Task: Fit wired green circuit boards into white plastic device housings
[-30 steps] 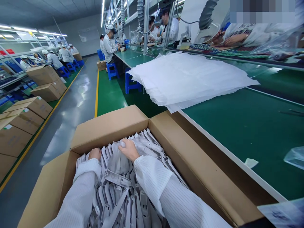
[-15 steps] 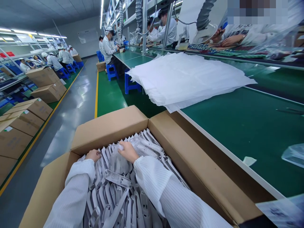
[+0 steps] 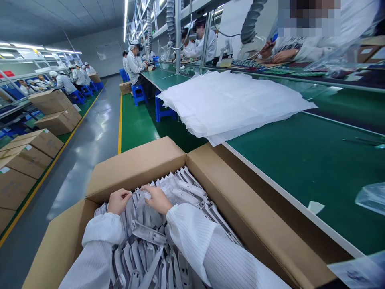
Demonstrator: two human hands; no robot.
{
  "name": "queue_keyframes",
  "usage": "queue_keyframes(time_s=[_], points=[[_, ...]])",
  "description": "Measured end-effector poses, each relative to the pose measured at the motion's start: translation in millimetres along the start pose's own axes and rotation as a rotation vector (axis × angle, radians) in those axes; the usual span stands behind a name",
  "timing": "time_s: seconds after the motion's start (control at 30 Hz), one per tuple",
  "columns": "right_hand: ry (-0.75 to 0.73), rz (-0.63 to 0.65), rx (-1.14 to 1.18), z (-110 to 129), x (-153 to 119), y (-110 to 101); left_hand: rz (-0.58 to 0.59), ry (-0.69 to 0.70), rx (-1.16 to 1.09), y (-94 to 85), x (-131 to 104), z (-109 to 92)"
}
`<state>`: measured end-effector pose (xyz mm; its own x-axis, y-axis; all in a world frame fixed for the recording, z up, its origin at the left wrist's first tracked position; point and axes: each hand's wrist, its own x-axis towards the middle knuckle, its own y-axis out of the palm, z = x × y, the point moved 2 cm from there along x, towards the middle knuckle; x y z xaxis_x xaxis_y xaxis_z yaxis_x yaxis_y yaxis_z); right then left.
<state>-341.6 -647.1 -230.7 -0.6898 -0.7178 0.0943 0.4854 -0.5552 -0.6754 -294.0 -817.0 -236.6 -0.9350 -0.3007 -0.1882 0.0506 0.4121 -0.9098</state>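
An open cardboard box point(image 3: 136, 166) in front of me holds rows of long, narrow white plastic casings point(image 3: 188, 186), several in thin translucent wrapping. My left hand point(image 3: 118, 201) is over the box's far left part, thumb and fingers pinched together; what is between them is too small to make out. Close beside it, my right hand point(image 3: 159, 199) has thumb and fingers closed on a translucent plastic bag point(image 3: 147, 210) among the casings. One casing point(image 3: 148, 233) lies crosswise on top of the rows, just below my hands.
A stack of thin white sheets point(image 3: 237, 102) lies on the green workbench point(image 3: 279, 160) to the right. Clear plastic point(image 3: 373, 196) rests on the bench's right side. Closed cartons point(image 3: 22, 160) line the aisle point(image 3: 90, 140) on the left. Co-workers point(image 3: 135, 64) sit along both lines.
My left hand has risen slightly and moved right, nearer my right hand, with its pinched fingers now in plain view. My right hand has shifted a little left. The camera view has shifted slightly.
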Motion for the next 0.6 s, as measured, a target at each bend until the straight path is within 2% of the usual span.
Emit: queue_keyframes(time_s=[0.13,0.23,0.3,0.47,0.53,0.6], points=[[-0.088,0.083,0.035,8,5,5,0.052,0.146,-0.163,-5.4,-16,-21],[-0.076,0.121,0.021,7,8,9,0.081,0.144,-0.229,-5.2,-23,-18],[-0.059,0.127,0.002,5,8,11,0.079,0.08,-0.229,-3.2,-25,-4],[-0.036,0.123,-0.064,2,7,11,0.018,-0.208,-0.078,10.2,-15,52],[-0.033,0.128,-0.093,2,7,11,0.025,-0.276,-0.003,18.1,-8,66],[-0.027,0.133,-0.126,3,7,12,0.042,-0.304,0.055,25.0,-2,71]])
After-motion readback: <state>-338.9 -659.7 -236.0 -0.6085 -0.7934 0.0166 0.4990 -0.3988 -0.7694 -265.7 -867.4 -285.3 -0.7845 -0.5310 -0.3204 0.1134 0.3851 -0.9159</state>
